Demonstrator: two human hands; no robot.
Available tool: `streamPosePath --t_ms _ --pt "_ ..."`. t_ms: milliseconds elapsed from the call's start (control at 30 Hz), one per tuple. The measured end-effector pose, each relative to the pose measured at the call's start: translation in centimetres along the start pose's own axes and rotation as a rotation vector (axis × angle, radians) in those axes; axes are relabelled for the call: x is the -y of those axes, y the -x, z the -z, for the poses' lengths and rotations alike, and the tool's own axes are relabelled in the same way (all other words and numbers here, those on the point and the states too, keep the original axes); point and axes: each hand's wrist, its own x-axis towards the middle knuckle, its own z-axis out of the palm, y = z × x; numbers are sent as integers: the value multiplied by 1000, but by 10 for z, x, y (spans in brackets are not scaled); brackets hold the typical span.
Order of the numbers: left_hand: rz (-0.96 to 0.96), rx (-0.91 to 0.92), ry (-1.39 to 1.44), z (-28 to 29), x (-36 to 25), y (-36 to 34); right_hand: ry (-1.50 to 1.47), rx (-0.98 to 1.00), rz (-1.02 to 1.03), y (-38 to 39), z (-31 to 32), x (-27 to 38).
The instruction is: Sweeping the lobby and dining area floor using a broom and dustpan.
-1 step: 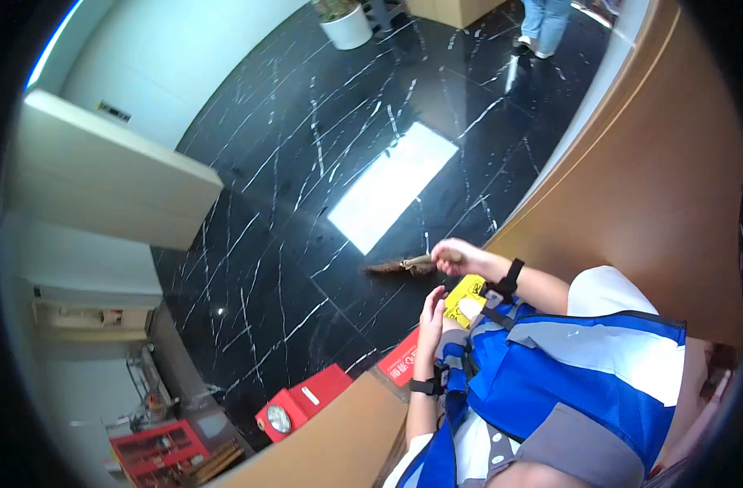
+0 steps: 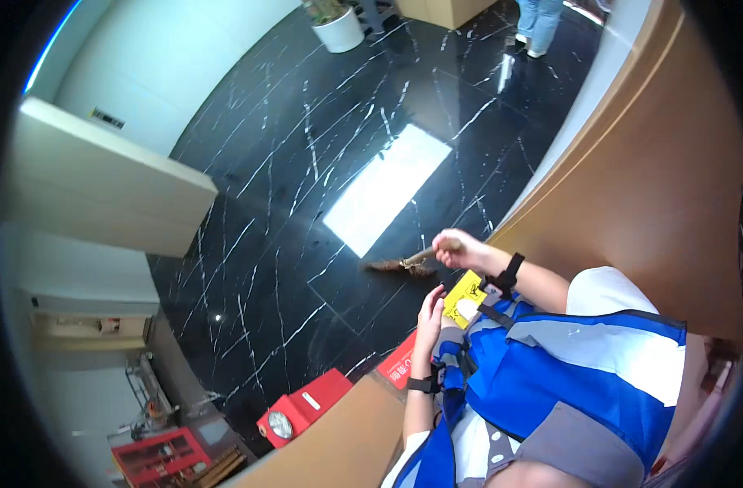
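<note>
Fingers [image 2: 451, 246] of the right hand [image 2: 462, 250] curl tightly around the upper end of a broom handle [image 2: 424, 255]; the grip is fully closed on it. From that hand the handle slants down and to the left, ending in a brown brush head [image 2: 385, 265] that rests on the black marble floor [image 2: 306, 163], just below the bright rectangular patch of light [image 2: 386, 189] lying on that floor. The left hand [image 2: 428, 315] sits below and slightly left of the right hand, its fingers straight and loosely extended against the edge of a yellow tag [image 2: 462, 296] that hangs on the front of a blue vest [image 2: 550, 374]; whether it pinches the tag cannot be told. Both wrists carry dark bands. A curved wooden wall [image 2: 656, 163] rises to the right of the right hand. Red boxes [image 2: 306, 407] stand on the floor below and left of the left hand. Far above the brush head, a white planter [image 2: 339, 32] stands at the floor's upper edge, and another person's legs [image 2: 538, 24] stand to its right.
</note>
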Motion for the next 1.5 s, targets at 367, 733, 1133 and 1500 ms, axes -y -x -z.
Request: streamPosePath --t_ms 367,733,1133,1500 --pt "-3 306 -62 74 -40 -103 -622 -776 1118 31 100 110" --pt "69 177 -54 197 -85 -166 417 -1490 826 33 79 108" --pt "140 400 -40 235 -84 -225 380 -1122 1534 -16 -74 223" --pt "-80 683 -13 160 -238 -382 438 -1451 1660 11 -54 271"
